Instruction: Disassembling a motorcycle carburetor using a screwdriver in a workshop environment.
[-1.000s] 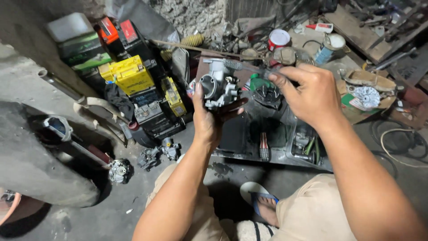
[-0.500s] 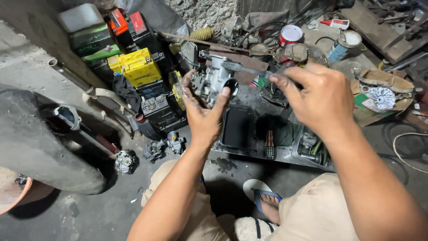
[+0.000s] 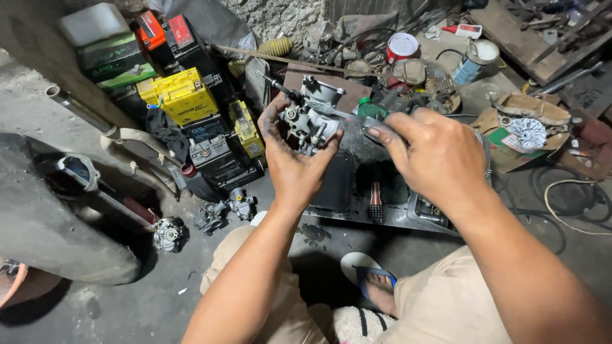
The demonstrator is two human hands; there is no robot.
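My left hand (image 3: 294, 162) cups a small metal carburetor (image 3: 312, 114) from below, fingers greasy and wrapped around its body. My right hand (image 3: 433, 156) grips a screwdriver with a green handle (image 3: 371, 112); its shaft (image 3: 331, 109) lies across the carburetor, pointing left. Both hands are raised above a black metal tray (image 3: 338, 191) on the floor. My knees and a blue sandal (image 3: 370, 274) show below.
Stacked motorcycle batteries, yellow (image 3: 182, 95), green (image 3: 115, 64) and red-topped black (image 3: 169, 32), stand at the left. Two more carburetors (image 3: 223, 213) lie on the concrete floor. A red-and-white can (image 3: 403, 46), a blue spray can (image 3: 475, 58), cables and scrap parts clutter the back right.
Both hands have risen slightly with the carburetor, and the right hand has brought the screwdriver closer against it. The view has shifted a little.
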